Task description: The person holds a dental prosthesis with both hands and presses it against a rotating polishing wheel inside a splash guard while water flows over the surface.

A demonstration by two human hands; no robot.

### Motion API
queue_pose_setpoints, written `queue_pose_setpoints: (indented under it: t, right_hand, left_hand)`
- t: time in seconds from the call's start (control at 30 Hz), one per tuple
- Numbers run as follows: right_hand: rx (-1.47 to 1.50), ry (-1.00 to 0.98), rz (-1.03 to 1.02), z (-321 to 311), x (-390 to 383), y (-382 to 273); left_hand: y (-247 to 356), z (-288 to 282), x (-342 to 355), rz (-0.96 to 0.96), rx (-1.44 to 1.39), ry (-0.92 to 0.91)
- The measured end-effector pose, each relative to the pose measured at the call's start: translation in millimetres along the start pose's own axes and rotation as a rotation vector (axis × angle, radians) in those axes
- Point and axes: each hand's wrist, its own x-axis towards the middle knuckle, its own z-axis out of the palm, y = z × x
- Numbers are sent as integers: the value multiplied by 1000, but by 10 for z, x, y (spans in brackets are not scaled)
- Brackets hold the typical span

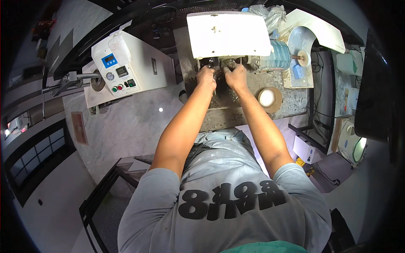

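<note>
A soiled bench (292,102) is spreading nearest, a round tub (279,102) sitting on its right; a dark hollow (224,99) is lying just before and between the left hand (205,77) and right hand (236,78); their fingers are curling, whether around anything I cannot tell; a white panel (230,36) is standing just beyond.

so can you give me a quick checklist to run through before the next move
1. Both hands in view: ok, left hand and right hand side by side near the white panel's lower edge.
2. Hands covered: not ok, both are bare.
3. Grip on the work: cannot tell, the area at the fingers is too dark and blurred.
4. Brown bowl standing open side up: ok, to the right of the hands.
5. Worktop clean: not ok, its grey surface looks stained.
</note>
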Motion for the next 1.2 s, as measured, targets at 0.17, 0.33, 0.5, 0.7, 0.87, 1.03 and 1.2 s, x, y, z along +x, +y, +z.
queue_pose_setpoints:
  t: [0.17,0.33,0.5,0.7,0.87,1.03,1.2]
  right_hand:
    - [15,-21,6,20,31,45]
    - [115,-156,104,-71,-62,156]
    - [200,-258,156,8,-109,309]
    - [240,-252,146,-66,-135,184]
    - [13,-76,-10,-80,-212,122]
    - [-21,-47,-110,-116,-242,82]
    - [62,-90,-36,-205,-313,-79]
  left_hand:
    - [48,17,-20,7,111,-26]
    - [33,-286,-265,637,599,-329]
    - [-19,-397,-346,729,610,-384]
    - [-59,-404,-329,689,547,-367]
    - [-68,-344,-431,640,488,-362]
    - [-50,-297,-531,697,596,-331]
    - [-70,-301,-502,571,435,-306]
